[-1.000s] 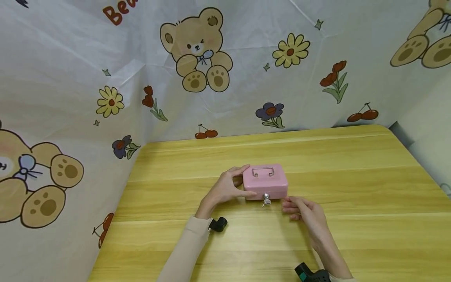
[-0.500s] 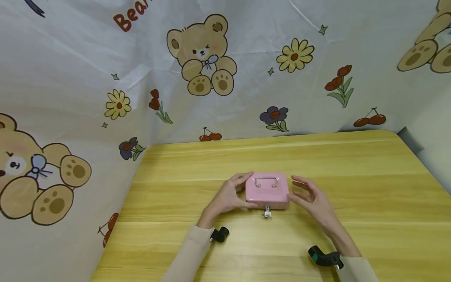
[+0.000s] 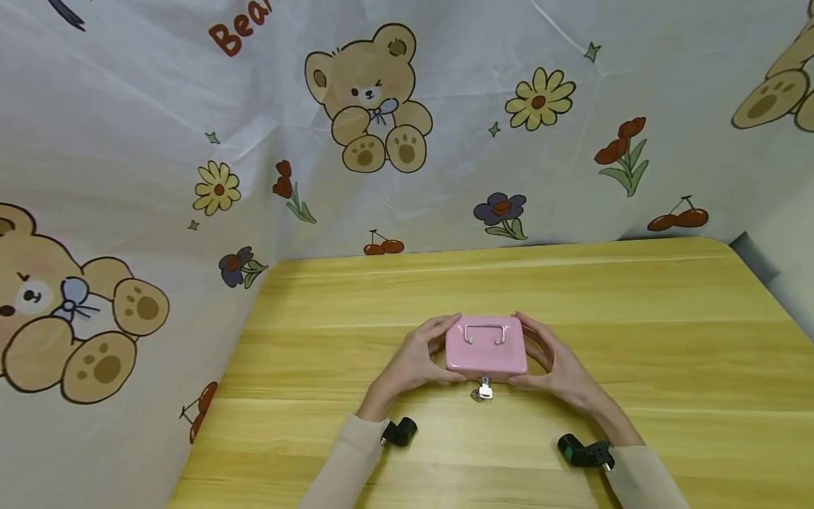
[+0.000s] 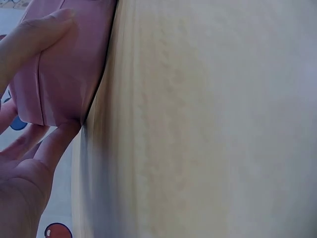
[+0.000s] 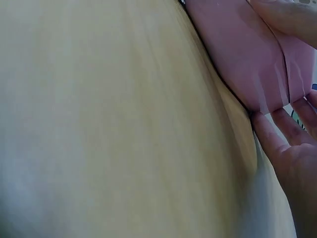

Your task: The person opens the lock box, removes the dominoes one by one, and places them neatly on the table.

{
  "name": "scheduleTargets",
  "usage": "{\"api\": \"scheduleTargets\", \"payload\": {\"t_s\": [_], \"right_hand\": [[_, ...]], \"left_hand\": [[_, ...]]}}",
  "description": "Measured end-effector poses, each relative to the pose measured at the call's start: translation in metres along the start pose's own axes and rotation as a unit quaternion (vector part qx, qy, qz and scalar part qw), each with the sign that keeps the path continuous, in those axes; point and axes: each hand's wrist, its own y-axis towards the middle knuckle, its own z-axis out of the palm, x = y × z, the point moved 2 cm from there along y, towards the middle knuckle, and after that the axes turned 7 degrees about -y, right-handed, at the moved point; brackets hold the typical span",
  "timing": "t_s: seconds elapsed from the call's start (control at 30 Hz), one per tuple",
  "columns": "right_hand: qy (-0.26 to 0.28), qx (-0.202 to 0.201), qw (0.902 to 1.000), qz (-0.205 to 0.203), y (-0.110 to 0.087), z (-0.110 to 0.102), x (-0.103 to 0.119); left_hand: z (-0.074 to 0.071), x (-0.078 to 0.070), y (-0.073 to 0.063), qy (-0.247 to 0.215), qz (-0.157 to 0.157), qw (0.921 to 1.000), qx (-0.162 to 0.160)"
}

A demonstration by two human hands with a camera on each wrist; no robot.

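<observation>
Two hands [image 3: 416, 360] [image 3: 561, 369] grip one pink box [image 3: 486, 358] bearing one handle [image 3: 485, 326].

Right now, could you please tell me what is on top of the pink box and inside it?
A metal handle is on top of the pink box. The box is closed, so whether it holds anything cannot be seen.

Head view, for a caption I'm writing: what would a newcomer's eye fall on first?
Probably the pink box, on the yellowish table, between the left hand and right hand that hold it. Next, the cartoon bears printed on the pale cloth beyond the table.
</observation>
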Motion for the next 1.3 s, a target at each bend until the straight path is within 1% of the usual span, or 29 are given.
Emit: {"api": "scheduleTargets", "payload": {"t_s": [0.27, 0.43, 0.57, 0.77, 0.87, 0.93, 1.0, 1.1, 1.17, 1.3], "right_hand": [[0.021, 0.011, 0.9997, 0.012, 0.001, -0.002, -0.002], [0.031, 0.012, 0.9992, 0.020, 0.002, -0.004, -0.002], [0.030, 0.016, 0.9989, 0.033, 0.002, -0.005, 0.000], [0.022, 0.015, 0.9976, 0.063, 0.004, -0.010, 0.004], [-0.007, 0.008, 0.9973, 0.072, 0.007, -0.012, 0.007], [-0.033, 0.000, 0.9960, 0.083, 0.009, -0.013, 0.010], [-0.059, -0.008, 0.9931, 0.101, 0.011, -0.014, 0.014], [-0.085, -0.016, 0.9877, 0.131, 0.014, -0.014, 0.021], [-0.083, -0.017, 0.9863, 0.141, 0.017, -0.013, 0.025], [-0.055, -0.016, 0.9867, 0.152, 0.021, -0.011, 0.030]], "left_hand": [[0.000, 0.003, 0.000, -0.010, 0.004, 0.9999, -0.002], [-0.001, 0.000, 0.001, -0.013, 0.006, 0.9999, 0.002], [-0.002, -0.001, 0.001, -0.020, -0.004, 0.9998, 0.002], [-0.006, -0.002, 0.003, -0.054, -0.020, 0.9983, 0.005], [-0.007, -0.003, 0.004, -0.085, -0.033, 0.9957, 0.010], [-0.009, -0.004, 0.005, -0.105, -0.047, 0.9933, 0.010], [-0.010, -0.005, 0.007, -0.102, -0.062, 0.9928, 0.006], [-0.012, -0.007, 0.010, -0.081, -0.084, 0.9931, 0.005], [-0.013, -0.010, 0.013, -0.081, -0.097, 0.9920, 0.006], [-0.013, -0.013, 0.017, -0.114, -0.125, 0.9856, 0.009]]}}
